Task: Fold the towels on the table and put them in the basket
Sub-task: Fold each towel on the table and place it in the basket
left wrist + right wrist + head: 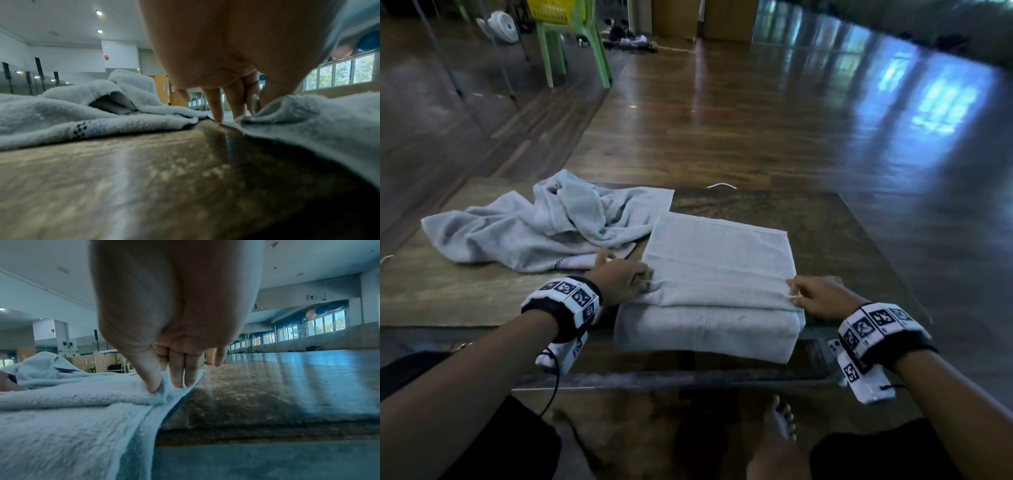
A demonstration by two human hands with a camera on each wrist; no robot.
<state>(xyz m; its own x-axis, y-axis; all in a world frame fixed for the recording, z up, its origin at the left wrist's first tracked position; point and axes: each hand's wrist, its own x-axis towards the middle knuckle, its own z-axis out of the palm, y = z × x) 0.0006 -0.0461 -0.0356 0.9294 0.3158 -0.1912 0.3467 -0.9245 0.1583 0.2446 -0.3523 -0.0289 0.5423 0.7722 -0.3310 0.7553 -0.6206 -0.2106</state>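
Left hand (625,279): thumb and fingers pinched together on the left end of a raised crease in the folded towel (717,267). In the left wrist view the thumb presses into the cloth (308,113) while one fingertip (218,116) touches the bench (144,170).

Right hand (818,296): clamped on the right end of the same crease. The right wrist view shows the thumb (152,382) squeezing a small ridge of towel (82,402) against the fingers; the little finger is lifted clear.

Pose: both forearms reach forward from 6 o'clock, wrists low over the bench, palms down, hands level with each other on either side of the towel. Marker bands on both wrists.

Towel positions: folded towel lies at centre-right of the bench, near edge hanging over the bench edge at 6 o'clock. A second, crumpled towel (534,229) lies at 10 o'clock from it, touching its far left corner.

Surroundings: wooden bench (448,294), glossy wood floor (756,120). Yellow basket (556,10) on a green chair (575,44) at 11 o'clock, well apart from the bench.
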